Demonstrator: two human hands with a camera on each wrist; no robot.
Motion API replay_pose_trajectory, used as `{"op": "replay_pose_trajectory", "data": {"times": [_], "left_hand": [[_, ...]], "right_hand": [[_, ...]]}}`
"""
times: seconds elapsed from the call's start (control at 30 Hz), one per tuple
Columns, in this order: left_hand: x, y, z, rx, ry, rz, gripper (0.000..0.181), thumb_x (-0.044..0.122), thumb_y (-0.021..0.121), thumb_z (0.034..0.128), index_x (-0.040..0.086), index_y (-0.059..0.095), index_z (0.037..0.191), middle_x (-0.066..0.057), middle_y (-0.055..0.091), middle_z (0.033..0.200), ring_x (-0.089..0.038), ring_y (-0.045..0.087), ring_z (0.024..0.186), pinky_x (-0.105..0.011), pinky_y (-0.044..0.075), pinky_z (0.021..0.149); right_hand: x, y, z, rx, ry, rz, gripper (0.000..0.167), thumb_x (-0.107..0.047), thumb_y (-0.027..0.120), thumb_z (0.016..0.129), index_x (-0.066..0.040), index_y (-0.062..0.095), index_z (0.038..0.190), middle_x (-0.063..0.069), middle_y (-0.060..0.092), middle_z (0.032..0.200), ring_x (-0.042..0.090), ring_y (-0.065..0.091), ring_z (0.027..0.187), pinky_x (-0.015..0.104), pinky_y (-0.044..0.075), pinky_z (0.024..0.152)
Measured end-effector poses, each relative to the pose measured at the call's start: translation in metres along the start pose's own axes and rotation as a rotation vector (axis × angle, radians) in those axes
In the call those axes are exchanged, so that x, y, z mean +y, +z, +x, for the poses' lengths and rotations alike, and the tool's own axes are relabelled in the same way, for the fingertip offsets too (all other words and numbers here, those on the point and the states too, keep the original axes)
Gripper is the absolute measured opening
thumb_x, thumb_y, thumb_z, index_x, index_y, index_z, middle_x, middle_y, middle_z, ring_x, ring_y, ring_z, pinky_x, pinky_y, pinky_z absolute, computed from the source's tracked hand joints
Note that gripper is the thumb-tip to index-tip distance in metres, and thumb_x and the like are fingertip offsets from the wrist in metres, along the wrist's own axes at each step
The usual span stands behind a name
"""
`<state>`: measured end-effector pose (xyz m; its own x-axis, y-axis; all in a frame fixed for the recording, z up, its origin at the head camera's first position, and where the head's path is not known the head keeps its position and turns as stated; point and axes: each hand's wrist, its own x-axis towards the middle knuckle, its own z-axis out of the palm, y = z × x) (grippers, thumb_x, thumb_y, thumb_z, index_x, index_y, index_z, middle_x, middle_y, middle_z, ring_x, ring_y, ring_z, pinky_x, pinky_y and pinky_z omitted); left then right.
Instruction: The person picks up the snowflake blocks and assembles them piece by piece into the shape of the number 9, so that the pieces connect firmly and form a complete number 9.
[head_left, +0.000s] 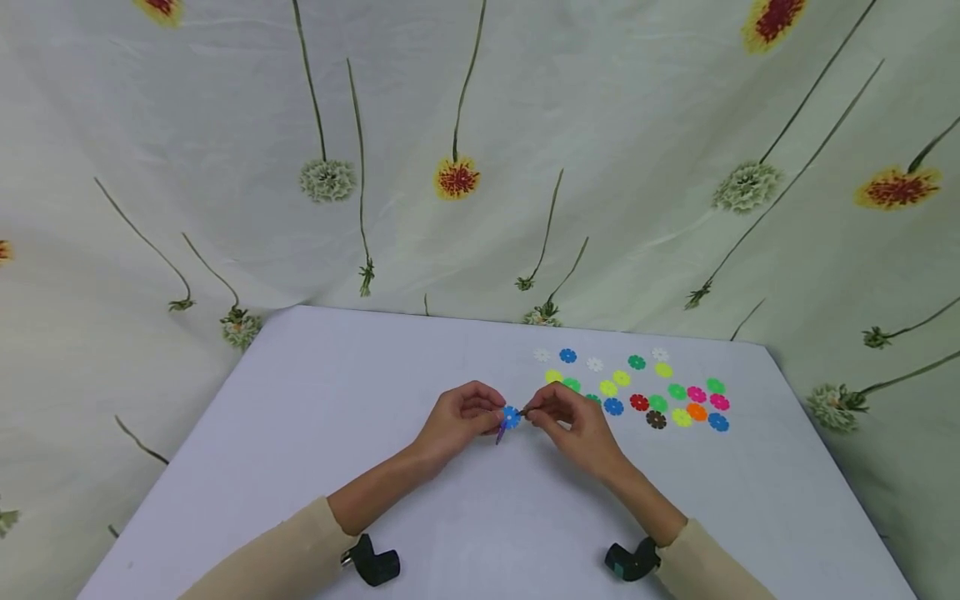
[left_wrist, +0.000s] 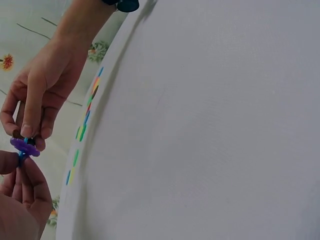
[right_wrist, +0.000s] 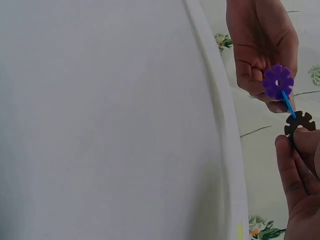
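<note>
My left hand (head_left: 461, 423) pinches a blue notched disc (head_left: 512, 417) joined to a purple disc (head_left: 500, 432) that hangs below it. My right hand (head_left: 576, 427) pinches a dark brown disc (head_left: 524, 412) at the blue disc's right edge. In the right wrist view the purple disc (right_wrist: 278, 81) faces the camera, the blue disc (right_wrist: 288, 104) is edge-on, and the brown disc (right_wrist: 300, 123) touches its lower end. The left wrist view shows the purple disc (left_wrist: 25, 147) between both hands' fingertips.
Flower-shaped discs in several colours, among them a red one (head_left: 639, 402) and an orange one (head_left: 697, 412), lie flat on the white table (head_left: 337, 383) beyond and right of my right hand. A flowered cloth (head_left: 405, 233) hangs behind.
</note>
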<state>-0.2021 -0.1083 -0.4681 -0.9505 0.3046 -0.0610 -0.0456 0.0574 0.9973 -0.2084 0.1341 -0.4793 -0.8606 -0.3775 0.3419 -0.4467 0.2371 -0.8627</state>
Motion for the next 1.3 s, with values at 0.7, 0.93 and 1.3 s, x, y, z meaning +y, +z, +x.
{"op": "replay_pose_trajectory", "data": {"times": [0.7, 0.93, 1.3], "left_hand": [[0.002, -0.004, -0.004, -0.133, 0.012, 0.2, 0.014, 0.009, 0.074, 0.0984, 0.002, 0.075, 0.11, -0.008, 0.075, 0.09, -0.021, 0.072, 0.082, -0.029, 0.065, 0.082], [0.003, -0.001, -0.002, -0.159, 0.003, 0.259, 0.015, 0.016, 0.071, 0.1012, 0.006, 0.074, 0.112, -0.006, 0.074, 0.092, -0.023, 0.073, 0.085, -0.032, 0.064, 0.083], [-0.007, -0.004, 0.001, -0.097, -0.059, 0.191, 0.015, 0.013, 0.073, 0.099, 0.004, 0.073, 0.11, 0.0, 0.071, 0.087, -0.011, 0.069, 0.078, -0.024, 0.06, 0.078]], "right_hand": [[-0.007, 0.0, 0.002, -0.177, -0.065, -0.109, 0.014, -0.005, 0.076, 0.098, -0.014, 0.076, 0.109, 0.003, 0.082, 0.103, 0.024, 0.081, 0.095, 0.023, 0.062, 0.091], [-0.006, -0.003, 0.0, -0.143, -0.036, -0.123, 0.014, -0.007, 0.076, 0.099, -0.015, 0.075, 0.11, -0.001, 0.081, 0.105, 0.015, 0.079, 0.098, 0.024, 0.063, 0.092], [0.011, -0.017, 0.005, -0.099, 0.016, -0.183, 0.013, -0.011, 0.074, 0.101, -0.013, 0.075, 0.114, 0.004, 0.08, 0.109, 0.012, 0.075, 0.097, 0.026, 0.062, 0.091]]}}
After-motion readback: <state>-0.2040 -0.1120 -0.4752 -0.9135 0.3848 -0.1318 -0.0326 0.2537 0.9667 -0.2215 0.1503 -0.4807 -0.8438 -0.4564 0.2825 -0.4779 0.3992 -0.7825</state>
